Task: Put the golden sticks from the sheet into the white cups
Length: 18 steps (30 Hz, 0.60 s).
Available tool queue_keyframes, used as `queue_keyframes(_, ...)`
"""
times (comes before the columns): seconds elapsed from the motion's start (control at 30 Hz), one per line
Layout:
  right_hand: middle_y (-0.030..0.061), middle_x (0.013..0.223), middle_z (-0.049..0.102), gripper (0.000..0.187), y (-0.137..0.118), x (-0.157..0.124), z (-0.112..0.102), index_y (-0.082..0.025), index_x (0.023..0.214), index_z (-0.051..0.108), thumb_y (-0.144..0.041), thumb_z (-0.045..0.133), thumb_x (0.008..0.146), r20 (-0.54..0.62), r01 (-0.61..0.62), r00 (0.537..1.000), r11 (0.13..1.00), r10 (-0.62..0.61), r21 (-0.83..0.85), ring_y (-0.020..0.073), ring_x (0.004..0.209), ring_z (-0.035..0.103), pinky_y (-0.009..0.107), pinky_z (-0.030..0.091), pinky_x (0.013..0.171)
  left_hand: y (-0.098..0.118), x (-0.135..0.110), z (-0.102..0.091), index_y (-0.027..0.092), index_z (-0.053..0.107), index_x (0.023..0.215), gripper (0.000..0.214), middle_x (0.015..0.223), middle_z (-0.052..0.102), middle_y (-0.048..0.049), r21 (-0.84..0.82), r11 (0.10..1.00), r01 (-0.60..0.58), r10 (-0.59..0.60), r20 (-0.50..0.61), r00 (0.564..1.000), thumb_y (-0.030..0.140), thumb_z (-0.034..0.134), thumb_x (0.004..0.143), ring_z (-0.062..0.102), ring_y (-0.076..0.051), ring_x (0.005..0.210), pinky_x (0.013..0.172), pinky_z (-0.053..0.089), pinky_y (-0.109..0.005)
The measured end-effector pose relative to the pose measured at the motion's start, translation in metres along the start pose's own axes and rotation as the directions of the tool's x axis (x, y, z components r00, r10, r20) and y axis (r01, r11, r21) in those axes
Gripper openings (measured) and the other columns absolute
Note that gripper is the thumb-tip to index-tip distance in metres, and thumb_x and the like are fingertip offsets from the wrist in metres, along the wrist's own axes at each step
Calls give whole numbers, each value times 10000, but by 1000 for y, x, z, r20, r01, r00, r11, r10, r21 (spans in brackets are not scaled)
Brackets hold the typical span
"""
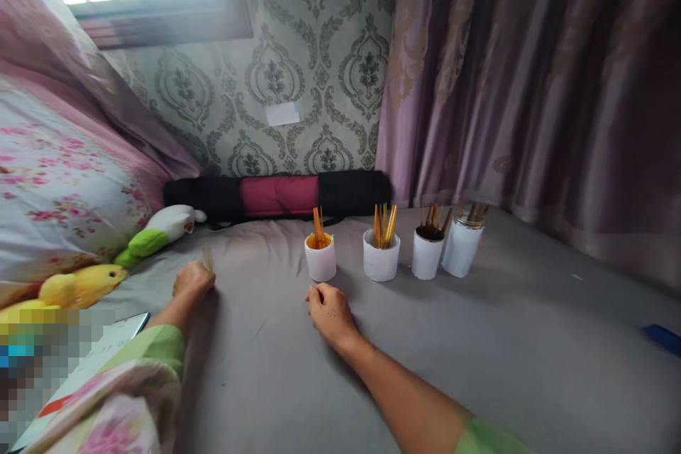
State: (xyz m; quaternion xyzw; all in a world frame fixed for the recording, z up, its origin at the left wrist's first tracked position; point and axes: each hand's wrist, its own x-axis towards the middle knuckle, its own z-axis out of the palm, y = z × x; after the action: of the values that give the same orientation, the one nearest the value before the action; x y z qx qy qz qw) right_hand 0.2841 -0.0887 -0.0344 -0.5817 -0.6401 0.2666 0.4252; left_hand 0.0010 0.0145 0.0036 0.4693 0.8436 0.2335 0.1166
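Note:
Several white cups stand in a row on the grey sheet, each holding thin wooden sticks: the left cup (320, 257) has orange sticks, the second cup (381, 255) yellowish ones, the third cup (426, 252) and the fourth cup (461, 247) darker ones. My left hand (192, 280) rests on the sheet at the left, closed around a few thin sticks (207, 257) that poke up from it. My right hand (329, 311) lies curled on the sheet just in front of the left cup; what it holds, if anything, is hidden.
A black and red rolled bag (279, 196) lies along the patterned wall. Plush toys (159, 229) and a floral pillow (58, 184) are at the left, with a paper pad (101, 351) near my left arm. Purple curtains (532, 85) hang at the right.

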Motion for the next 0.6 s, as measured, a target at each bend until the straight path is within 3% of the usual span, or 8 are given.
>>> queue_keyframes(0.17, 29, 629, 628, 365, 1, 1, 1, -174, 720, 617, -365, 328, 838, 1, 5, 1000, 1000, -5, 1, 88, 492, 509, 183, 308, 473, 4, -5, 0, 150, 389, 496, 201, 771, 557, -204, 13, 995, 95, -93, -102, 990, 52, 564, 505, 517, -392, 895, 648, 422, -439)
queue_keyframes(0.6, 35, 642, 631, 365, 4, 3, 3, -177, 722, 624, -365, 331, 832, 4, 8, 1000, 1000, -8, -8, 91, 500, 510, 187, 308, 483, -8, 8, 7, 146, 476, 511, 112, 635, 527, -115, -160, 981, 106, -140, -215, 967, 110, 580, 528, 546, -312, 796, 553, 433, -369)
